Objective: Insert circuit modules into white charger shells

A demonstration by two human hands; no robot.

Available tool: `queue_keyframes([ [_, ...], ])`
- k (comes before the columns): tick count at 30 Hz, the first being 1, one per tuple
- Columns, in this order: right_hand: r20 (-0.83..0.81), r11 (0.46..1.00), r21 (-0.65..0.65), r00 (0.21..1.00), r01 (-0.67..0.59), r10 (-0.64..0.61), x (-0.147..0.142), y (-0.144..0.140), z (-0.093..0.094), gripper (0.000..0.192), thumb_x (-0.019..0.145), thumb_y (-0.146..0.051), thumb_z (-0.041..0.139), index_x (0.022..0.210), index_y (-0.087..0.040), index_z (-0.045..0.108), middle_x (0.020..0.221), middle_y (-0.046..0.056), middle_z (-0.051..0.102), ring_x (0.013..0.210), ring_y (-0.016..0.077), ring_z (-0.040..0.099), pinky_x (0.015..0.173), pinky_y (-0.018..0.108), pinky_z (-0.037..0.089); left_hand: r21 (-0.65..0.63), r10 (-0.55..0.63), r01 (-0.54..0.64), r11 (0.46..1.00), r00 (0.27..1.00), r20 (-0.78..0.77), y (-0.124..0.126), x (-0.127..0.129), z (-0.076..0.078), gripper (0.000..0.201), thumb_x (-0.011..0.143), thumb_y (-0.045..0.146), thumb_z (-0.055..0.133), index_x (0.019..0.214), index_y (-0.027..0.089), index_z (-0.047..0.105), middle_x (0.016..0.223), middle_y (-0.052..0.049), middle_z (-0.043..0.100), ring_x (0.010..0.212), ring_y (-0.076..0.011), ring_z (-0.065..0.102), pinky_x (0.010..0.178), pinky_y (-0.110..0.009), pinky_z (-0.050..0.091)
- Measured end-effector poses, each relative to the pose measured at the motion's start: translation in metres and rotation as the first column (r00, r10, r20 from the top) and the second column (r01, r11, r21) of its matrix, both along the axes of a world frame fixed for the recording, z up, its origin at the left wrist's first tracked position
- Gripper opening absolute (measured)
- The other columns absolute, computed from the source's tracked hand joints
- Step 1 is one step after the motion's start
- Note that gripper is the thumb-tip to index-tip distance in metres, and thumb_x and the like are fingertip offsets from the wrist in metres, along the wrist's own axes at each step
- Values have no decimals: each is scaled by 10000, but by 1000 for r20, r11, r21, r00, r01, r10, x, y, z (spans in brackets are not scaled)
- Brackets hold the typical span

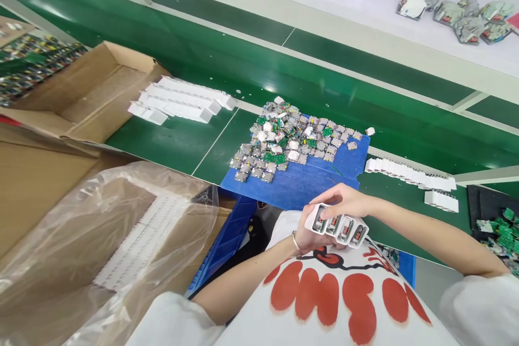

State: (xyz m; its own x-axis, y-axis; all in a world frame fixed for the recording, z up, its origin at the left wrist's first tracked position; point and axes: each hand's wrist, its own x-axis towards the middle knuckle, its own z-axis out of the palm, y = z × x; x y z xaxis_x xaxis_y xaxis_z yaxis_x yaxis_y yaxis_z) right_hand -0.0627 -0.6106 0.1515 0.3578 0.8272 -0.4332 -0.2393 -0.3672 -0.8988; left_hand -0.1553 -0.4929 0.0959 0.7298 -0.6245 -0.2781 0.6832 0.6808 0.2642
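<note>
Close to my body, my left hand (306, 232) is wrapped round several white rectangular plastic housings (347, 231) lined up side by side. Their open ends face up and show small circuit boards with red-orange parts inside. From above, my right hand (340, 201) reaches over the row, with fingers at the mouth of the leftmost housing. Whether those fingers pinch a board there is hard to see. Just beyond my hands, a pile of small grey-covered circuit boards (284, 135), some with white pads or bare green, lies on a blue mat (312, 179).
Rows of white housings stand on the green bench, at left (178, 98) and right (409, 174). An opened cardboard box (109, 92) is at far left. Nearer, a plastic-lined carton (60, 232) holds more housings. A black tray (478, 200) with green boards sits right. Above runs a white shelf (365, 16).
</note>
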Motion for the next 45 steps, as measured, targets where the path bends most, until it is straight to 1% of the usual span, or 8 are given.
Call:
queue_keyframes([
  [8, -172, 932, -245, 934, 267, -313, -5, -42, -2, 647, 737, -697, 496, 1119, -190, 623, 1216, 95, 588, 1023, 240, 561, 820, 369, 466, 170, -164, 168, 971, 986, -39, 0, 18, -5, 542, 633, 591, 556, 851, 103, 643, 683, -93, 629, 543, -177, 525, 499, -275, 383],
  [14, -514, 931, -329, 797, 157, -316, -16, -85, -21, 447, 718, -590, 551, 936, -206, 620, 933, 53, 634, 834, 217, 590, 762, 415, 477, 221, -559, 607, 763, 792, -247, -22, 47, 2, 465, 736, 562, 485, 760, 112, 600, 520, -12, 503, 394, -74, 354, 437, -208, 342],
  [21, -706, 919, -241, 593, 314, -387, -16, -134, -54, 442, 676, -490, 437, 916, -157, 599, 839, 77, 648, 770, 239, 612, 787, 465, 457, 256, -645, 764, 592, 640, -417, -59, 74, 4, 615, 725, 727, 431, 769, 128, 563, 558, -16, 543, 337, -28, 223, 408, -206, 349],
  [24, -631, 843, -263, 578, 469, -518, -27, -164, -67, 514, 668, -507, 406, 1001, -161, 588, 945, 99, 652, 822, 250, 622, 796, 469, 462, 568, -440, 600, 563, 800, -409, -63, 88, -9, 588, 720, 670, 521, 848, 97, 561, 650, -70, 601, 333, -42, 262, 422, -258, 386],
  [27, -172, 608, -399, 595, 686, -785, -34, -199, -82, 604, 726, -599, 305, 1043, -159, 571, 1003, 133, 641, 854, 261, 627, 766, 463, 483, 733, -141, 335, 592, 938, -316, -46, 106, -27, 351, 832, 465, 496, 885, 120, 532, 811, -91, 643, 346, -29, 282, 434, -230, 384],
  [30, 241, 385, -443, 522, 809, -818, -25, -232, -98, 608, 744, -606, 364, 1135, -162, 505, 1105, 162, 594, 955, 279, 603, 802, 440, 481, 637, 98, 163, 754, 930, -355, -21, 113, -47, 204, 858, 313, 436, 855, 132, 532, 896, -105, 660, 358, -26, 286, 455, -225, 407],
  [34, 592, 192, -434, 439, 880, -676, -2, -254, -124, 734, 703, -434, 539, 1349, -179, 300, 1461, 181, 248, 1254, 367, 381, 969, 490, 356, 630, 316, 36, 776, 842, -437, -7, 98, -69, 93, 819, 198, 451, 808, 145, 526, 795, -69, 644, 362, -37, 300, 447, -226, 423],
  [45, 926, 71, -322, 329, 944, -187, 22, -271, -187, 815, 763, -485, 474, 1453, -190, 154, 1549, 70, -98, 1386, 356, -163, 1094, 535, -17, 660, 542, -170, 732, 733, -412, -3, 89, -81, 114, 785, 110, 442, 731, 163, 526, 685, 15, 572, 375, -35, 238, 468, -196, 463],
])
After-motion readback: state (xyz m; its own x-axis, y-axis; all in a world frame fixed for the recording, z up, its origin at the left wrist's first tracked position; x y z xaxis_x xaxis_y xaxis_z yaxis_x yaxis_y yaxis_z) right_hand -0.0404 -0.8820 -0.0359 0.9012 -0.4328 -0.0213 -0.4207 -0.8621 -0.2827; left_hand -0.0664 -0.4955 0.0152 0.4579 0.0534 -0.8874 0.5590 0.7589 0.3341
